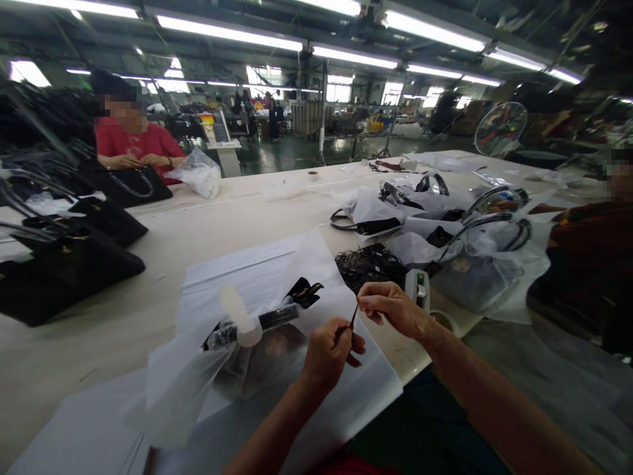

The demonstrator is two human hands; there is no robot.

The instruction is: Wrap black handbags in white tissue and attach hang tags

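Observation:
A thin dark strap (355,316) is stretched between my two hands. My left hand (329,349) pinches its lower end, and the fingertips of my right hand (388,307) are closed on the upper end. Just left of my hands lies a handbag (267,359) loosely wrapped in translucent sheeting, its handle (279,318) covered in clear plastic. A white foam-like piece (235,309) sits by that handle. White paper sheets (227,270) are spread under the bag. Beyond my right hand is a pile of thin black straps (368,266).
Wrapped handbags (475,280) crowd the table's right side, near a seated person (588,264). A small white device (419,290) stands by my right wrist. Black handbags (74,270) line the left side. Across the table (198,221), a person in red (136,142) handles another bag.

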